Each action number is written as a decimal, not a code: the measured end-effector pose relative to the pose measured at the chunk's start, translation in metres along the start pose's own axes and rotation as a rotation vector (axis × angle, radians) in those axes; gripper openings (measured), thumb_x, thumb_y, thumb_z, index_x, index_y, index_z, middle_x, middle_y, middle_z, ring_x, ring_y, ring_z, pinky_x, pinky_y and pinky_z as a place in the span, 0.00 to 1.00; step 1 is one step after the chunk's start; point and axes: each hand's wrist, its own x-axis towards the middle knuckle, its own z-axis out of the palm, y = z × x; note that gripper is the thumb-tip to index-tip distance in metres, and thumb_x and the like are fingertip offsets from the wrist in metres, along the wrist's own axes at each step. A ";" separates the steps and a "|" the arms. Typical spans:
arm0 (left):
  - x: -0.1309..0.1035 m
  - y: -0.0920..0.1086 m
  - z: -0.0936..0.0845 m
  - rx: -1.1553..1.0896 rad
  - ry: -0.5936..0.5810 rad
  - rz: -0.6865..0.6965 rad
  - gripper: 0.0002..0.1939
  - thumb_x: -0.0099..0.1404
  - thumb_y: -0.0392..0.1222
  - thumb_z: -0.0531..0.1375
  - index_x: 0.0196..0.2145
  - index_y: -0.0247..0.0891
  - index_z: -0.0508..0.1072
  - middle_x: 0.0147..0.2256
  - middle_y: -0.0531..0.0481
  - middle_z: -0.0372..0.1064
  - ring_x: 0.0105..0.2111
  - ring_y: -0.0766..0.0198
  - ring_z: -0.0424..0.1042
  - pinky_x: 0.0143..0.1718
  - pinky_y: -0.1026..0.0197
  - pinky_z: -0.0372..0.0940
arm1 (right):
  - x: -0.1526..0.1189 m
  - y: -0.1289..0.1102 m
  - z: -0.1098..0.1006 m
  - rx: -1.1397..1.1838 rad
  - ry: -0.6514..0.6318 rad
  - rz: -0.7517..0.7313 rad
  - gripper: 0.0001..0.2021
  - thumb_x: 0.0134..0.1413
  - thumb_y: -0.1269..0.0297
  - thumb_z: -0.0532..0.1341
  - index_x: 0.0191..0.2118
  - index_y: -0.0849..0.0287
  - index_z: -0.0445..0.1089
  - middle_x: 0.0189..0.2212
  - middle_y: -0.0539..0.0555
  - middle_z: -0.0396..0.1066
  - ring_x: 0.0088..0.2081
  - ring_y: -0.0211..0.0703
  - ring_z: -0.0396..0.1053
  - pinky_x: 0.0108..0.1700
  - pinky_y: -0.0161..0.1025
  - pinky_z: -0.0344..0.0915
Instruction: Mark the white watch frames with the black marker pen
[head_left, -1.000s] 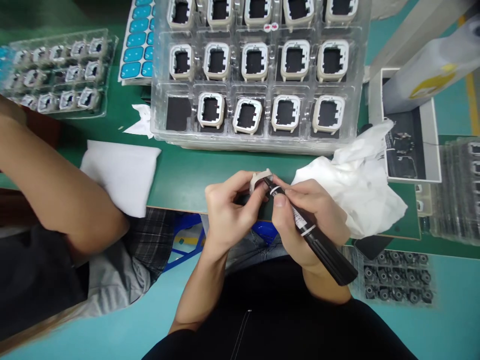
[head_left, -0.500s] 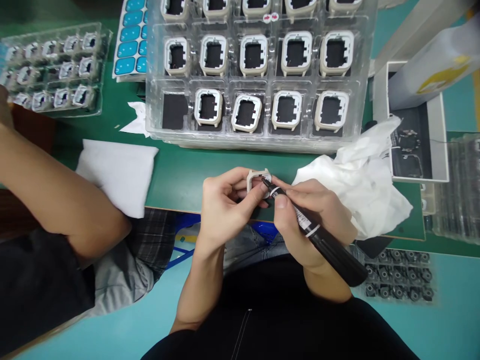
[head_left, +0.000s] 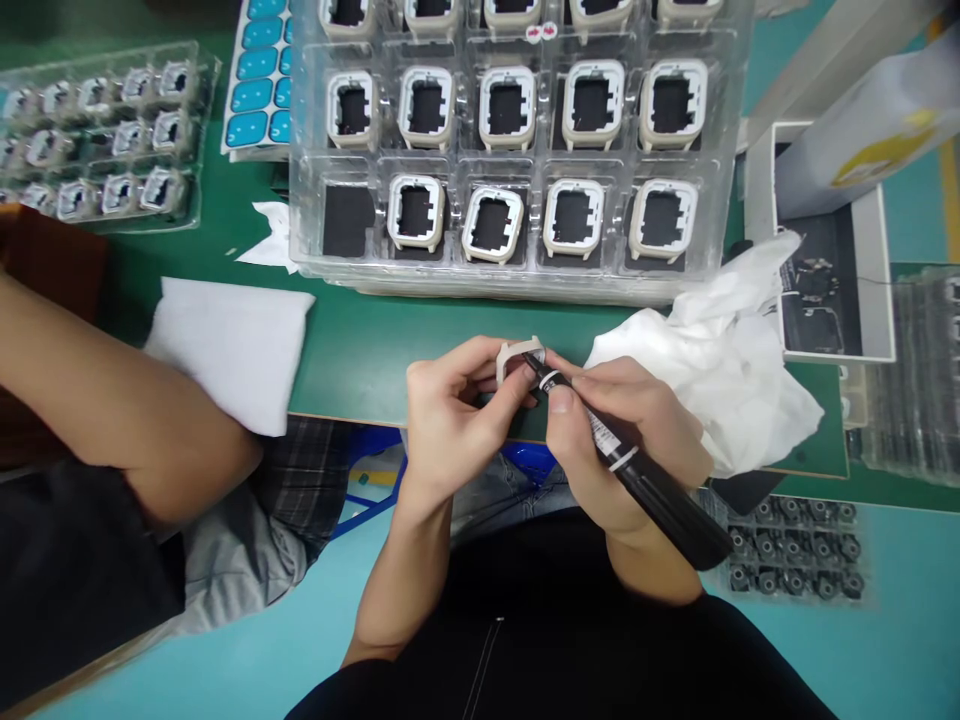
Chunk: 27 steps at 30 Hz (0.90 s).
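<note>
My left hand (head_left: 450, 420) pinches a small beige square frame (head_left: 512, 354) over the near edge of the green table (head_left: 360, 340). In my right hand (head_left: 615, 430) is a black marker pen (head_left: 645, 480), held like a pencil with its tip touching the inside of the frame. Just beyond my hands stands a clear plastic tray (head_left: 517, 285) with several more beige frames in its pockets; its near left pocket holds only a dark pad.
Crumpled white tissue (head_left: 720, 370) lies right of my hands, a folded white cloth (head_left: 232, 345) to the left. A co-worker's forearm (head_left: 112, 400) reaches in at the left. Another parts tray (head_left: 105, 130) and blue stickers (head_left: 259, 80) sit far left; a white box (head_left: 832, 270) stands at right.
My hands have stayed put; the frame has tilted slightly under the marker tip. The co-worker's arm has shifted a little lower and to the left.
</note>
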 end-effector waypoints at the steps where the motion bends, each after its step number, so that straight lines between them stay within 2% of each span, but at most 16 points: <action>1: 0.000 0.000 0.000 0.005 0.000 0.006 0.03 0.69 0.39 0.70 0.39 0.38 0.84 0.32 0.52 0.82 0.29 0.67 0.80 0.33 0.68 0.75 | 0.000 0.000 0.000 -0.002 -0.001 -0.002 0.13 0.51 0.77 0.72 0.41 0.55 0.76 0.38 0.53 0.83 0.39 0.54 0.85 0.34 0.41 0.83; 12: -0.002 0.000 0.000 0.107 0.003 0.076 0.04 0.71 0.40 0.68 0.38 0.37 0.83 0.28 0.53 0.79 0.25 0.70 0.76 0.29 0.70 0.71 | 0.000 0.000 0.000 -0.018 -0.003 0.000 0.11 0.55 0.75 0.72 0.41 0.54 0.75 0.39 0.52 0.82 0.40 0.50 0.85 0.36 0.40 0.83; 19: -0.003 0.001 0.000 0.128 -0.012 0.098 0.03 0.70 0.37 0.69 0.40 0.38 0.84 0.28 0.54 0.79 0.24 0.71 0.74 0.28 0.70 0.69 | 0.003 -0.001 0.001 -0.025 0.013 -0.036 0.11 0.53 0.78 0.71 0.39 0.56 0.75 0.37 0.54 0.82 0.37 0.47 0.84 0.34 0.38 0.81; 22: -0.003 0.003 0.000 0.059 -0.011 0.024 0.04 0.70 0.38 0.69 0.40 0.38 0.85 0.29 0.53 0.80 0.24 0.69 0.76 0.28 0.68 0.71 | 0.002 -0.001 -0.004 -0.010 -0.001 0.022 0.09 0.54 0.76 0.71 0.38 0.56 0.76 0.38 0.54 0.83 0.38 0.49 0.84 0.36 0.39 0.81; 25: -0.001 0.005 -0.001 -0.071 -0.025 -0.133 0.05 0.69 0.39 0.70 0.41 0.37 0.85 0.30 0.52 0.81 0.23 0.68 0.77 0.26 0.67 0.74 | 0.004 -0.002 -0.010 0.069 -0.113 0.179 0.03 0.59 0.70 0.70 0.34 0.55 0.77 0.34 0.52 0.82 0.35 0.48 0.83 0.38 0.42 0.82; 27: 0.000 0.006 -0.002 -0.142 -0.042 -0.216 0.05 0.68 0.39 0.71 0.40 0.36 0.85 0.30 0.51 0.81 0.23 0.67 0.78 0.25 0.67 0.75 | 0.005 -0.003 -0.010 0.125 -0.135 0.249 0.04 0.61 0.67 0.68 0.33 0.55 0.77 0.32 0.52 0.82 0.34 0.48 0.83 0.37 0.44 0.82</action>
